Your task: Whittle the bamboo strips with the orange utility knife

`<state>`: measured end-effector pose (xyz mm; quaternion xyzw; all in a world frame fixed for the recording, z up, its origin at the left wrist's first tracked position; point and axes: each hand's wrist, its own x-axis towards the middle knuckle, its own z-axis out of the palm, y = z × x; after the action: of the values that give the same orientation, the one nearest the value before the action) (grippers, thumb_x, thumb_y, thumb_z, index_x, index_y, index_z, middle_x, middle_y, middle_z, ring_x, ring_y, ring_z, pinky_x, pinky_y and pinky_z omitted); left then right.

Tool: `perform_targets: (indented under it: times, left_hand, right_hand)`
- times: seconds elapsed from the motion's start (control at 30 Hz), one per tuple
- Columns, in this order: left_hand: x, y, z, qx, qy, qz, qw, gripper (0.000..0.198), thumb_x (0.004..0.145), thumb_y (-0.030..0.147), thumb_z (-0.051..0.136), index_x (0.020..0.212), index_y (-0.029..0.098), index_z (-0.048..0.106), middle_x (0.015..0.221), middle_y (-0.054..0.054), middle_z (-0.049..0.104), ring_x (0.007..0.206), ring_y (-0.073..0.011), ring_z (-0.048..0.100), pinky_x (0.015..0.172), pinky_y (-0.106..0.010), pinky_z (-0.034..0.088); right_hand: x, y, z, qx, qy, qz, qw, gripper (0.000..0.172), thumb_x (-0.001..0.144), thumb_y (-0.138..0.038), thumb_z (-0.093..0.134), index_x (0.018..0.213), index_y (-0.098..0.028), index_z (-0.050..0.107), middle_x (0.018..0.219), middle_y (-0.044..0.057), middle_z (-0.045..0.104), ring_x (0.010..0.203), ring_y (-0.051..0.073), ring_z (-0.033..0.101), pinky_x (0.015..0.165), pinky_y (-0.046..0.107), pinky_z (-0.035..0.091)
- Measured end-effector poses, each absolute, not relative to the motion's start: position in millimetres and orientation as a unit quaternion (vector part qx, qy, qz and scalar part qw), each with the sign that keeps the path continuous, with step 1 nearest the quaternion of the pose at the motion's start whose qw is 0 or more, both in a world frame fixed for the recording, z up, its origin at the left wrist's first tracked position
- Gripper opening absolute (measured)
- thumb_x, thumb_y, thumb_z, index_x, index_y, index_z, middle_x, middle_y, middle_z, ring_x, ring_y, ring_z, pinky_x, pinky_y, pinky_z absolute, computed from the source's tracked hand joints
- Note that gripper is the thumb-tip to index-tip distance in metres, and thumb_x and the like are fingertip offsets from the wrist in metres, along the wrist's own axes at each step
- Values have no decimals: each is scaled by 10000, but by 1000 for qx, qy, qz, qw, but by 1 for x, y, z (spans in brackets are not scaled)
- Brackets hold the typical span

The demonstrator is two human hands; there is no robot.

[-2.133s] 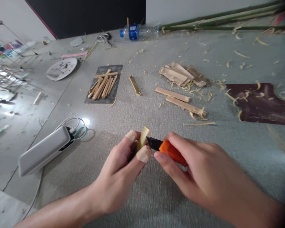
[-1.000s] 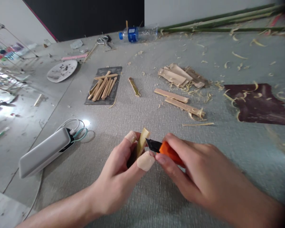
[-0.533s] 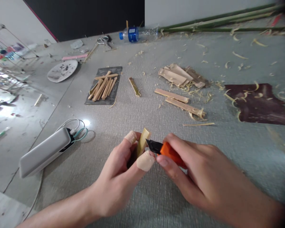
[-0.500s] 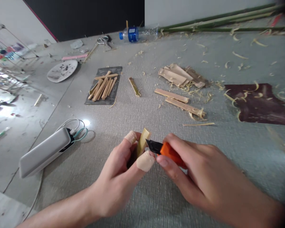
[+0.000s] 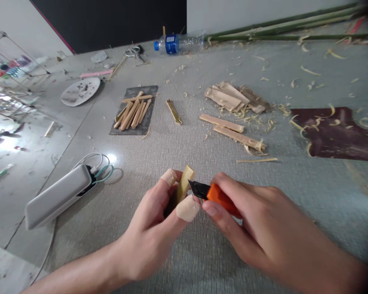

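Note:
My left hand (image 5: 162, 220) is closed around a short yellow-green bamboo strip (image 5: 185, 181) that points up and away; its lower end is hidden in the palm. Tape wraps the left thumb and a fingertip. In my right hand (image 5: 257, 216) is an orange utility knife (image 5: 222, 199) with a black blade. The blade's tip lies at the right edge of the strip, close to the left thumb; whether it touches, I cannot tell. Beyond the hands lie two bamboo pieces (image 5: 222, 123) with curled shavings, and a small bamboo piece (image 5: 173, 111).
Cut sticks rest on a dark sheet (image 5: 115, 130). A pile of flat bamboo slips (image 5: 227, 98) lies right of centre, near brown sandpaper (image 5: 340, 139). A power bank (image 5: 59, 196) with cables sits at left. Behind are a plastic bottle (image 5: 171, 44), scissors (image 5: 135, 52) and green stalks (image 5: 282, 33).

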<state>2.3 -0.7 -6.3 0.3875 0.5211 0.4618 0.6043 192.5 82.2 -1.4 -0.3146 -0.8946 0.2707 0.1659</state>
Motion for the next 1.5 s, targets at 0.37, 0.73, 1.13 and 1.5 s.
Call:
perform_targets:
  times: [0.37, 0.73, 1.13, 1.5]
  left_hand:
    - [4, 2, -6, 402, 526, 463, 589, 264, 1042, 461, 629, 1080, 210, 555, 762, 70, 386, 568, -43, 311, 531, -225, 301]
    - [2, -1, -8, 465, 579, 434, 510, 327, 1017, 512, 639, 972, 210, 520, 801, 38, 447, 675, -103, 358, 580, -284, 316]
    - [5, 0, -12, 419, 611, 447, 501, 374, 1011, 511, 651, 864, 205, 494, 656, 88, 356, 518, -46, 272, 478, -221, 238]
    - [15, 0, -13, 353, 590, 444, 575, 433, 999, 535, 649, 792, 215, 443, 599, 101, 323, 471, -40, 236, 412, -170, 210]
  right_hand:
    - [193, 84, 3, -307, -899, 271, 154, 372, 1110, -522, 372, 858, -261, 455, 607, -61, 571, 425, 149, 565, 445, 303, 300]
    - [197, 80, 7, -273, -910, 279, 139, 167, 1072, -340, 371, 990, -250, 485, 708, -12, 649, 494, 175, 592, 463, 338, 353]
    - [192, 84, -5, -293, -928, 157, 169, 225, 1106, -417, 387, 996, -240, 472, 668, -38, 615, 440, 194, 612, 429, 317, 318]
    - [202, 101, -13, -470, -862, -87, 170, 403, 1111, -455, 329, 911, -198, 566, 494, -17, 498, 340, 132, 419, 433, 279, 162]
